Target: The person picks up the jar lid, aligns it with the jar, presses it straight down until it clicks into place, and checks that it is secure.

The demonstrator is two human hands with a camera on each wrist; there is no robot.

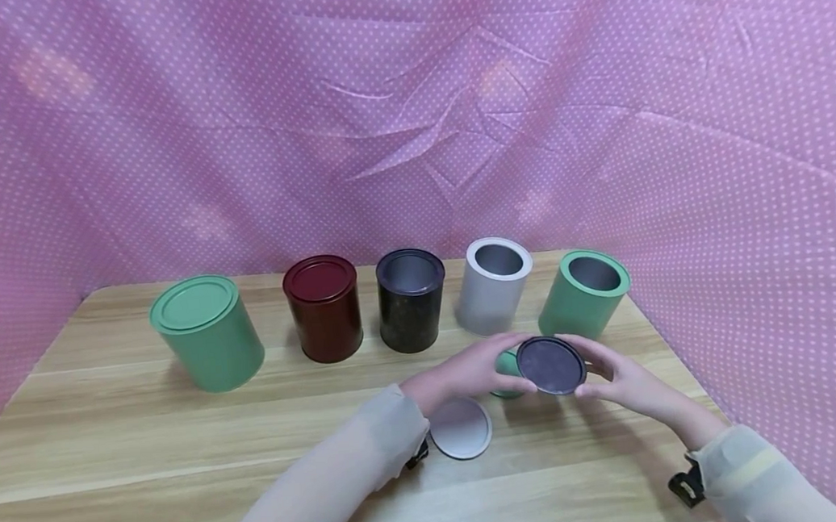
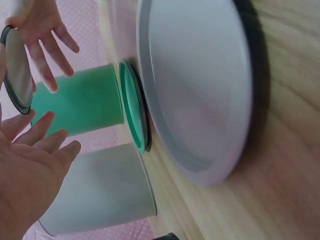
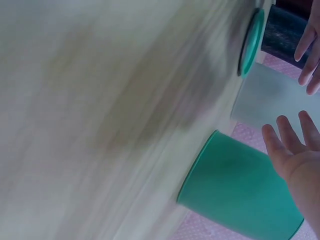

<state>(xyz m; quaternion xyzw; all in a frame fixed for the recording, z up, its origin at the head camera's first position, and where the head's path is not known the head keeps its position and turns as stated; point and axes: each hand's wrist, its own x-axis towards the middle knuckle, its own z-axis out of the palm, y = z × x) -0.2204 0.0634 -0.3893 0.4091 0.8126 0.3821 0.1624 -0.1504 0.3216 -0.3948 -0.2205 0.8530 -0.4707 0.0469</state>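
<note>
Left hand (image 1: 472, 369) and right hand (image 1: 621, 382) share the dark lid (image 1: 551, 366), thumbs and fingers pinching its edges, tilted above the desk (image 1: 149, 474)! It looks a slim hold: if one side lets go early, the lid could swing down and clip the green lid (image 1: 507, 382) showing behind the left hand, or the white lid (image 1: 461, 429) lying nearby. Further out, the black can (image 1: 411, 322), white can (image 1: 489, 300) and far-right green can (image 1: 574, 307) gape, grey inner walls showing, contents unreadable. Red can (image 1: 328, 328) and far-left green can (image 1: 215, 352) sit covered, insides hidden.
</note>
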